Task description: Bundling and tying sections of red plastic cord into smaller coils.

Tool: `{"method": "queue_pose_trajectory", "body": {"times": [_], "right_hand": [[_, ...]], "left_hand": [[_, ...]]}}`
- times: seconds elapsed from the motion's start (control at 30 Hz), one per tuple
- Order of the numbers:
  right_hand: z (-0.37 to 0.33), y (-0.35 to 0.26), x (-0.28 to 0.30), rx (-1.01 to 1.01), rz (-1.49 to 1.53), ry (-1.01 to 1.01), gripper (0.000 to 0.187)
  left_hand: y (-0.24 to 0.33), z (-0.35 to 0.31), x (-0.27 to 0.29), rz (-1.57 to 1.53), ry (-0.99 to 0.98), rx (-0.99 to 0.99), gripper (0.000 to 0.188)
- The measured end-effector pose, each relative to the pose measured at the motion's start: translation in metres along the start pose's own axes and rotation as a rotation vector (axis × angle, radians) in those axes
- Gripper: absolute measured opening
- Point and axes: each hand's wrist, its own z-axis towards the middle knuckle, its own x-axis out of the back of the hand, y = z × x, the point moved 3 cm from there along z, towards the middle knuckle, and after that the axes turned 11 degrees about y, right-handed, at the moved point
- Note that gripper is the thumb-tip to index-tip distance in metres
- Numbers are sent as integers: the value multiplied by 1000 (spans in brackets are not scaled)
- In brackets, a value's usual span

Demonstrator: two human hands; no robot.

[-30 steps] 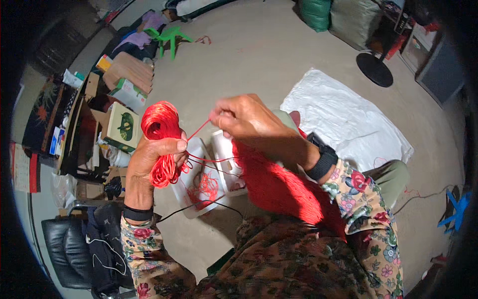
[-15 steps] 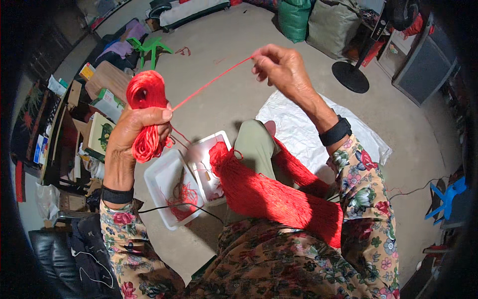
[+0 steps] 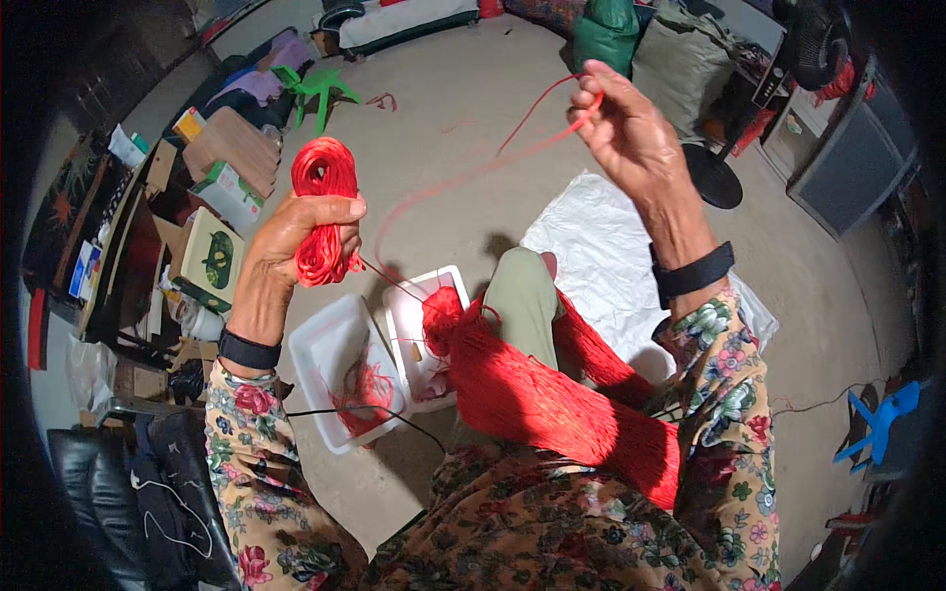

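Observation:
My left hand is closed round the middle of a looped hank of red cord, its loops standing out above and below the fist. Raised at the upper right, my right hand pinches a loose strand of red cord; a blurred length of it sags away toward the left. A large bundle of red strands lies across my lap and leg. Its gathered end rests over a white tray. Beside that, another white tray contains loose red scraps.
A white sheet lies on the floor beyond my knee. At the right are a fan base and a blue stool. Boxes crowd the left, with a green stool behind. Sacks stand at the back.
My right hand has moved up and to the right. The strand, stretched taut between both hands before, now hangs slack and swings. My left hand still grips the hank, slightly farther right.

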Motion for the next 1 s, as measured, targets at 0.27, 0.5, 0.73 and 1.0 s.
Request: {"method": "queue_pose_trajectory", "body": {"times": [0.27, 0.5, 0.73, 1.0], "right_hand": [[-21, -14, -12, -22, -434, 20, 25], [-35, -25, 7, -51, -1099, 67, 27], [-38, -19, -54, 77, -1254, -174, 25], [-76, -28, -92, -100, -1197, -366, 11]], "left_hand": [[-6, 12, 20, -62, -39, 25, 15], [21, -9, -12, -66, -127, -103, 17], [9, -10, -75, -179, -355, -97, 38], [-20, 2, -147, -726, -668, -124, 76]]}}
